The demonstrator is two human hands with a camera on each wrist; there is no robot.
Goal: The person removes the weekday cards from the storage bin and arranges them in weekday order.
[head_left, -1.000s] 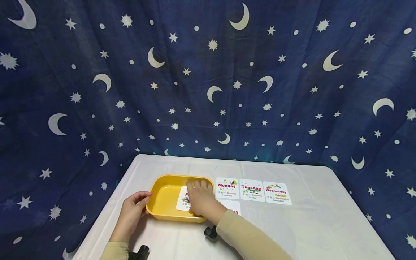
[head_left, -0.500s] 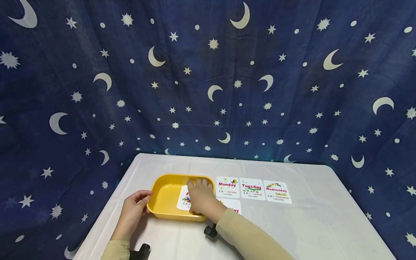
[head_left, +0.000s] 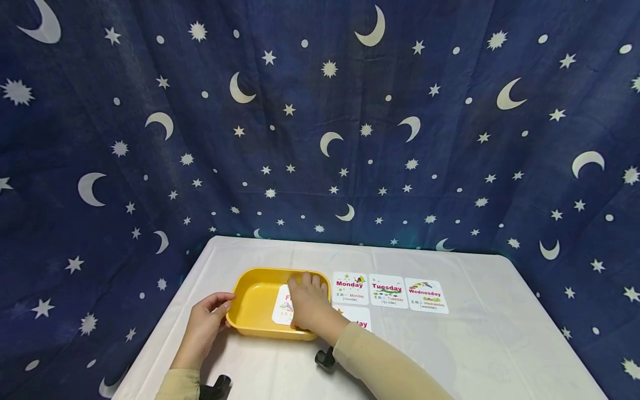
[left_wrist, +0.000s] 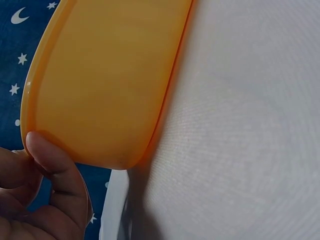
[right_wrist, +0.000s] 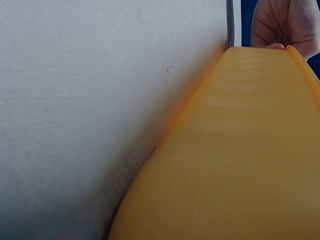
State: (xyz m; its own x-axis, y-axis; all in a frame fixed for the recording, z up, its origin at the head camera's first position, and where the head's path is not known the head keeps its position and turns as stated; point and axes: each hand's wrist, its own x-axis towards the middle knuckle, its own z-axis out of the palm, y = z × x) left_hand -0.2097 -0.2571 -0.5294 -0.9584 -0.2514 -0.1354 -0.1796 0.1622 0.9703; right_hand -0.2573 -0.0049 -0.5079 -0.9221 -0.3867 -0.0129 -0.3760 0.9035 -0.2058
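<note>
A yellow plastic tray (head_left: 252, 311) stands on the table at the left. My left hand (head_left: 202, 322) pinches its left rim, the thumb on the inside in the left wrist view, where the tray wall (left_wrist: 105, 100) fills much of the picture. My right hand (head_left: 312, 305) reaches down into the tray's right end. Its bent fingers and thumb span a white card (head_left: 283, 308) whose printed word starts with "Fri", and the card's right part is hidden under the hand. In the right wrist view the tray's outer side (right_wrist: 225, 150) hides the right fingers.
Right of the tray lie the Monday card (head_left: 350, 289), Tuesday card (head_left: 388, 291) and Wednesday card (head_left: 426, 296) in a row. Below Monday, another card (head_left: 357, 316) is partly covered by the right forearm. A dark blue curtain (head_left: 320, 111) hangs behind the white table (head_left: 500, 333).
Glare now whitens the print on the card under my right hand, so its tilt has changed slightly. Both hands and the tray stay nearly where they were.
</note>
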